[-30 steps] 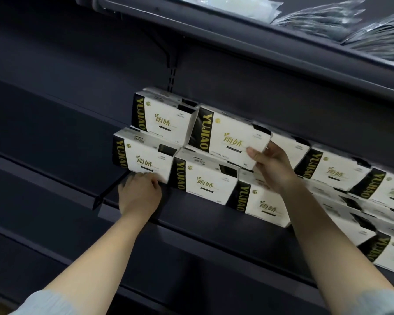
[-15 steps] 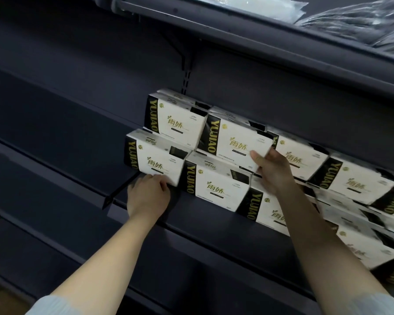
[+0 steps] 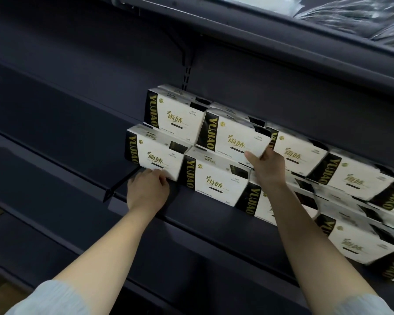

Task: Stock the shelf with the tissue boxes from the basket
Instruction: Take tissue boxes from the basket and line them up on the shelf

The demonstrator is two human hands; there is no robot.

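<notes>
At centre frame, tissue boxes (image 3: 232, 137) sit stacked two high on the shelf (image 3: 191, 205). The right hand (image 3: 267, 165) pinches an upper box's corner; the left hand (image 3: 147, 189) grips the lower box (image 3: 156, 155). They look light and crushable, so corners suit best.

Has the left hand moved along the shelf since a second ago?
No. The left hand stays at the lower front corner of the bottom-left tissue box, equally close to the shelf-edge gap; only the camera shifted.
</notes>
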